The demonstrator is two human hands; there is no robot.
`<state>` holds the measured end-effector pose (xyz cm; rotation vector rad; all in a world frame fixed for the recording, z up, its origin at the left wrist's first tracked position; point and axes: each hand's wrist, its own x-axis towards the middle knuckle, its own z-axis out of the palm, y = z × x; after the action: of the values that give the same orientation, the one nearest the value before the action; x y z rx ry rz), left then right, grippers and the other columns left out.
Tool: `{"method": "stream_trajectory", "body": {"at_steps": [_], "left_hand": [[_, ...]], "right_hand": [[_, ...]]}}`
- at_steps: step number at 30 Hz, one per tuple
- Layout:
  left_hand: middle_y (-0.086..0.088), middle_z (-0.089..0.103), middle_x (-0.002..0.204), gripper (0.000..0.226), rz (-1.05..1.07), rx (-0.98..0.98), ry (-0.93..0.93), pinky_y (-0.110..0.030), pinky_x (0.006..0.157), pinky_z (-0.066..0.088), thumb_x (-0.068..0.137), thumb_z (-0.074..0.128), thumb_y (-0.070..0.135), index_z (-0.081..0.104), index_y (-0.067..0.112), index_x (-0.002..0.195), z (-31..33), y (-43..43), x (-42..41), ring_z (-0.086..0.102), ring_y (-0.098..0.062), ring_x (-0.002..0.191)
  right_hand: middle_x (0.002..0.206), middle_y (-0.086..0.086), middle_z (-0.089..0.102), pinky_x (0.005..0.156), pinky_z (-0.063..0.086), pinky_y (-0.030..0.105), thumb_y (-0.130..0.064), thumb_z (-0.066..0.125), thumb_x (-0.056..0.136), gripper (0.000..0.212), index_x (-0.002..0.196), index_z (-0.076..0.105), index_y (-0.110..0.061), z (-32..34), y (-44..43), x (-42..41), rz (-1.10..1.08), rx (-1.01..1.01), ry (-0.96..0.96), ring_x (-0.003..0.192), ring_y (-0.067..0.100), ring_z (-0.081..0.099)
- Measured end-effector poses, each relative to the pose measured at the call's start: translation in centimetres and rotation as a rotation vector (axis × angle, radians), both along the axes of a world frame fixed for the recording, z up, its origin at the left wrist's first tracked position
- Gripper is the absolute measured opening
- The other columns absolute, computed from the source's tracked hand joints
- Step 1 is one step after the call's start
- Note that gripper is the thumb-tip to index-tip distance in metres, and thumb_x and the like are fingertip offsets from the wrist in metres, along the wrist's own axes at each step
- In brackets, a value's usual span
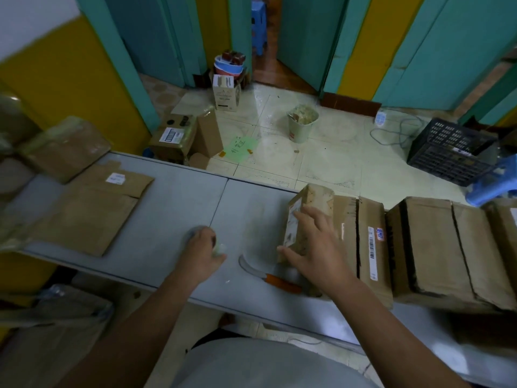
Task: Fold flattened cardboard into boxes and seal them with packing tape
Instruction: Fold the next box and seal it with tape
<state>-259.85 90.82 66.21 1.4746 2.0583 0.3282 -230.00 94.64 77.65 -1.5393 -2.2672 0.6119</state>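
On the grey table [173,197] my left hand [202,249] grips a roll of clear packing tape [219,247], mostly hidden under the fingers. My right hand [313,242] rests with spread fingers on a small folded cardboard box [310,208] at the table's middle right. A row of taped boxes [419,247] stands right of it. Flattened cardboard [95,208] lies on the left of the table. A knife with an orange handle [268,275] lies near the front edge between my hands.
More cardboard pieces [64,147] are stacked at the far left. On the tiled floor beyond the table stand open boxes [179,135], a bin [302,124], a black crate [450,149] and a blue stool [495,183].
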Motion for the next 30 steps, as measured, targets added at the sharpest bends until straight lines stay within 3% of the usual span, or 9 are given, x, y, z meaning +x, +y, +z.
{"method": "stream_trajectory", "body": {"at_steps": [2, 5, 10, 12, 14, 17, 19, 26, 30], "left_hand": [[-0.02, 0.058, 0.144, 0.064, -0.016, -0.11, 0.083, -0.044, 0.113, 0.044, 0.095, 0.078, 0.038, 0.055, -0.001, 0.141, -0.9, -0.4, -0.3, 0.056, -0.036, 0.133], [-0.018, 0.023, 0.174, 0.071, 0.021, -0.194, 0.12, -0.031, 0.125, 0.017, 0.112, 0.048, 0.043, 0.023, 0.003, 0.166, -1.5, -0.7, -0.5, 0.025, -0.032, 0.159], [-0.015, 0.074, 0.122, 0.036, -0.106, 0.212, 0.111, -0.042, 0.086, 0.053, 0.107, 0.061, 0.034, 0.069, 0.009, 0.132, 3.4, -1.6, -0.2, 0.067, -0.04, 0.108], [-0.009, 0.071, 0.092, 0.025, -0.164, 0.355, 0.076, -0.046, 0.073, 0.054, 0.105, 0.063, 0.033, 0.07, 0.009, 0.106, 5.4, -2.3, 0.3, 0.065, -0.037, 0.084], [0.006, 0.048, 0.069, 0.03, -0.225, 0.452, 0.027, -0.045, 0.058, 0.046, 0.105, 0.065, 0.031, 0.053, 0.016, 0.082, 7.7, -2.7, 1.2, 0.05, -0.025, 0.064], [0.013, 0.036, 0.067, 0.039, -0.313, 0.512, -0.061, -0.036, 0.054, 0.03, 0.106, 0.065, 0.031, 0.035, 0.034, 0.08, 10.5, -2.7, 2.8, 0.041, -0.013, 0.062], [0.017, 0.04, 0.072, 0.035, -0.343, 0.498, -0.103, -0.035, 0.057, 0.031, 0.106, 0.063, 0.033, 0.037, 0.04, 0.084, 11.7, -2.6, 3.8, 0.044, -0.012, 0.067], [0.008, 0.048, 0.075, 0.028, -0.378, 0.45, -0.144, -0.044, 0.064, 0.045, 0.107, 0.061, 0.032, 0.05, 0.022, 0.083, 13.2, -1.4, 6.0, 0.048, -0.019, 0.073], [0.013, 0.046, 0.073, 0.026, -0.411, 0.444, -0.161, -0.041, 0.062, 0.044, 0.106, 0.062, 0.029, 0.049, 0.03, 0.084, 13.2, -0.5, 7.3, 0.049, -0.016, 0.07]], "right_hand": [[0.16, 0.002, 0.039, 0.123, 0.03, 0.048, -0.055, 0.075, 0.087, 0.08, 0.154, 0.046, -0.022, 0.2, 0.5, -1.6, 0.053, 0.009, 0.003, 0.149, 0.022, 0.03], [0.152, 0.001, 0.048, 0.121, 0.033, 0.048, -0.054, 0.073, 0.09, 0.071, 0.149, 0.053, -0.021, 0.3, 1.2, -3.7, 0.126, 0.009, 0.012, 0.144, 0.021, 0.037], [0.137, -0.001, 0.058, 0.114, 0.041, 0.04, -0.047, 0.073, 0.093, 0.056, 0.142, 0.059, -0.023, 0.8, 2.0, -5.8, 0.193, -0.059, 0.083, 0.131, 0.017, 0.05], [0.138, -0.002, 0.058, 0.111, 0.039, 0.028, -0.045, 0.076, 0.092, 0.058, 0.143, 0.058, -0.023, 1.1, 2.4, -6.0, 0.209, -0.103, 0.127, 0.131, 0.015, 0.051], [0.141, -0.004, 0.056, 0.108, 0.035, 0.02, -0.046, 0.079, 0.089, 0.067, 0.147, 0.054, -0.023, 1.7, 2.7, -6.1, 0.225, -0.142, 0.172, 0.132, 0.01, 0.051], [0.147, -0.006, 0.053, 0.111, 0.037, 0.019, -0.043, 0.082, 0.087, 0.076, 0.152, 0.05, -0.022, 2.8, 2.9, -6.1, 0.275, -0.19, 0.222, 0.133, 0.005, 0.049], [0.139, -0.004, 0.059, 0.11, 0.045, 0.024, -0.035, 0.083, 0.088, 0.067, 0.148, 0.056, -0.019, 3.5, 2.8, -5.8, 0.313, -0.189, 0.272, 0.127, 0.004, 0.055], [0.097, -0.005, 0.069, 0.084, 0.045, 0.008, -0.015, 0.084, 0.087, 0.026, 0.113, 0.081, -0.016, 4.1, 1.7, -3.5, 0.195, 0.038, 0.362, 0.091, -0.004, 0.063], [0.088, -0.012, 0.067, 0.078, 0.043, 0.004, -0.013, 0.083, 0.088, 0.017, 0.105, 0.083, -0.017, 4.2, 0.6, -2.4, 0.151, 0.054, 0.362, 0.084, -0.005, 0.063]]}}
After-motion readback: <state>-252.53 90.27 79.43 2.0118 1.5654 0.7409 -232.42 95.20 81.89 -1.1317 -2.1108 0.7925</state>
